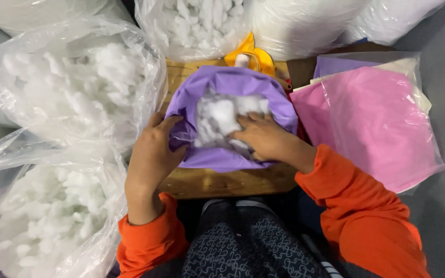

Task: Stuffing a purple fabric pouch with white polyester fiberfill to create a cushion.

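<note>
A purple fabric cover [233, 85] lies open on a small wooden table [222, 183], with white fluffy stuffing [221, 116] showing in its opening. My left hand [153, 152] grips the cover's left edge and holds the opening apart. My right hand [263, 139] presses palm-down on the stuffing inside the opening, fingers pointing left. Both arms wear orange sleeves.
Clear plastic bags of white stuffing stand at the left [73, 87], lower left [42, 216] and top [197, 25]. A plastic bag of pink and purple fabric covers [377, 118] lies at the right. A yellow object [251, 54] sits behind the cover.
</note>
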